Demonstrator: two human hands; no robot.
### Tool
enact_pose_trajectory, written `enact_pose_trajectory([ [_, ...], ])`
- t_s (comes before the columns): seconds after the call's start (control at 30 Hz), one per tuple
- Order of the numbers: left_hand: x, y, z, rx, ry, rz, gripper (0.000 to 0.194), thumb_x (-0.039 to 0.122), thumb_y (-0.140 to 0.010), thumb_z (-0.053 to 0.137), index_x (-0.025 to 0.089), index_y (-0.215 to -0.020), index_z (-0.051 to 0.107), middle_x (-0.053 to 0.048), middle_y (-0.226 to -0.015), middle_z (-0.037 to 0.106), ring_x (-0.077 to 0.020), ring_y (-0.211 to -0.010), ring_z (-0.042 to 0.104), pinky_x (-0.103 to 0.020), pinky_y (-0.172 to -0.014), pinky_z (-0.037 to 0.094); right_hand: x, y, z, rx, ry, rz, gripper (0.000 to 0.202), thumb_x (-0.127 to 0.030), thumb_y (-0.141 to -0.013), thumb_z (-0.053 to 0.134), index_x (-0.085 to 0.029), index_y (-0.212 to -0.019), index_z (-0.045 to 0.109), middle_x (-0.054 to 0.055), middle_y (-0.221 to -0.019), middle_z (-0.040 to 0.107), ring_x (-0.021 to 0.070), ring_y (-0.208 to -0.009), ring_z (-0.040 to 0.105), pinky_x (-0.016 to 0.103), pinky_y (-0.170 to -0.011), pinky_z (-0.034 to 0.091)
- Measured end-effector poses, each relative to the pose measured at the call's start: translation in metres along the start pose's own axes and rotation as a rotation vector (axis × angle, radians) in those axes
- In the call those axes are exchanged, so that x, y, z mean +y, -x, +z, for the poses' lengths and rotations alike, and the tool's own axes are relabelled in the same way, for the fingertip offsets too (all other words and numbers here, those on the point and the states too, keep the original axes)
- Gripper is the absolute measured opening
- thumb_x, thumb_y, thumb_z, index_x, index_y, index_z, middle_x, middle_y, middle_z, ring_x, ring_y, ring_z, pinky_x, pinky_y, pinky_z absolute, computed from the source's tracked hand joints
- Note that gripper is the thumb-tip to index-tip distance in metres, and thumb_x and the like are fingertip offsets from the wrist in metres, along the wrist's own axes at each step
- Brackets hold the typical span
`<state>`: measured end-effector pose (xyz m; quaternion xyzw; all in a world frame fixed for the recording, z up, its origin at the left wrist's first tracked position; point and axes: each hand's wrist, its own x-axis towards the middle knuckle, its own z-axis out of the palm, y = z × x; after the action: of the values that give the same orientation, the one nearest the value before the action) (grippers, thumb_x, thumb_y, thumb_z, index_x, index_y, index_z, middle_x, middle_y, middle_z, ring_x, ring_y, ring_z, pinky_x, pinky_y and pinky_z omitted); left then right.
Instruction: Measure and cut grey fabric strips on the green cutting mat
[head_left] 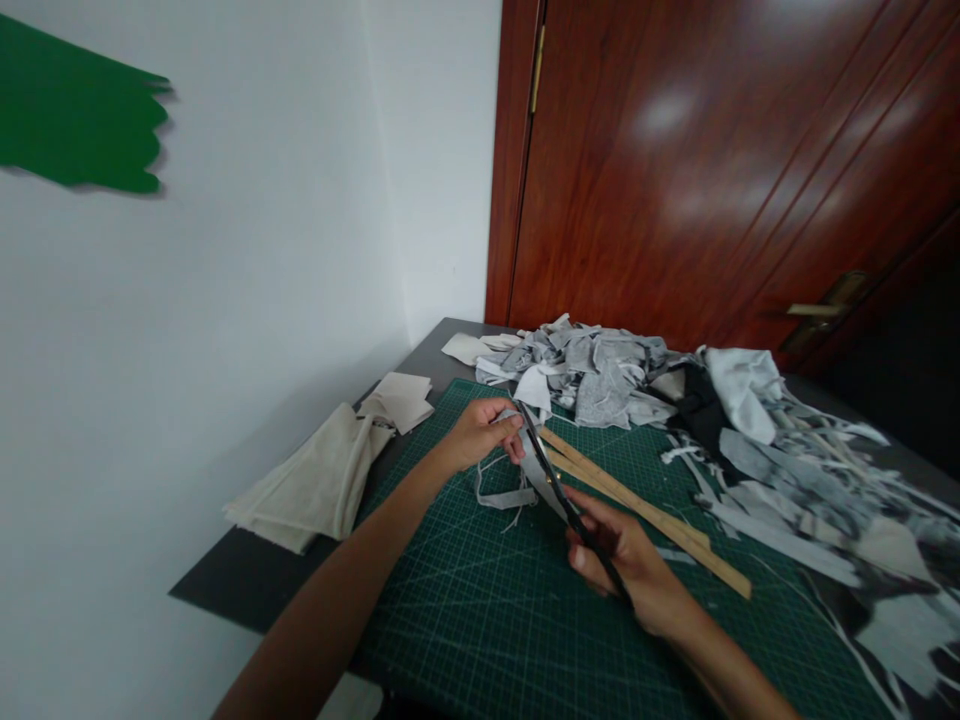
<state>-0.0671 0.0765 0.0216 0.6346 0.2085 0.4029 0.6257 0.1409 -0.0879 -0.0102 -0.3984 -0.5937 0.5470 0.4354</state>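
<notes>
My left hand (486, 432) pinches a light grey fabric piece (537, 472) above the green cutting mat (450, 630). Black scissors (571, 512) are gripped by the handles in my right hand (619, 555). Their blades point up and away, lying along the fabric close to my left fingertips. Whether the blades are apart is hard to make out. A thin cut strip (504, 499) with loose threads lies on the mat below my left hand. Two wooden rulers (660, 520) rest crossed on the mat behind the scissors.
Grey and white fabric scraps (600, 370) are heaped at the back, with more strips and a black cloth (701, 410) along the right. Folded cream cloth (322, 480) lies at the left table edge. A white wall and a wooden door (660, 180) stand behind.
</notes>
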Motion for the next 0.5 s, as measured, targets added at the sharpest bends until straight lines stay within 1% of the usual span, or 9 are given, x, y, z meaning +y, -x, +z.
enact_pose_trajectory([
  [0.13, 0.0017, 0.0002, 0.0005, 0.008, -0.008, -0.007, 0.054, 0.063, -0.074, 0.082, 0.016, -0.078, 0.056, 0.0, -0.053, 0.062, -0.0181, -0.051, 0.068, -0.029, -0.051, 0.058, -0.0001, 0.0006, 0.002, 0.001, 0.0, 0.014, 0.083, -0.059, -0.085, 0.077, -0.018, -0.153, 0.052, -0.008, -0.068, 0.041, 0.007, -0.05, 0.027, 0.019, -0.043, 0.024],
  [0.27, 0.0024, 0.0003, 0.0011, 0.009, -0.007, -0.01, 0.054, 0.063, -0.073, 0.083, 0.017, -0.077, 0.055, 0.001, -0.051, 0.06, -0.0187, -0.052, 0.068, -0.029, -0.051, 0.058, -0.0005, 0.0011, 0.0033, 0.004, 0.01, 0.02, 0.083, -0.059, -0.085, 0.077, -0.018, -0.153, 0.052, -0.007, -0.068, 0.042, 0.007, -0.05, 0.028, 0.019, -0.043, 0.025],
  [0.5, 0.0021, 0.0, 0.0015, 0.01, 0.001, -0.007, 0.054, 0.062, -0.074, 0.083, 0.017, -0.077, 0.055, 0.001, -0.052, 0.061, -0.0182, -0.05, 0.067, -0.029, -0.05, 0.058, -0.0063, -0.0009, 0.0058, 0.002, 0.031, 0.009, 0.082, -0.058, -0.085, 0.078, -0.018, -0.152, 0.055, -0.009, -0.063, 0.039, 0.0069, -0.048, 0.027, 0.019, -0.042, 0.024],
])
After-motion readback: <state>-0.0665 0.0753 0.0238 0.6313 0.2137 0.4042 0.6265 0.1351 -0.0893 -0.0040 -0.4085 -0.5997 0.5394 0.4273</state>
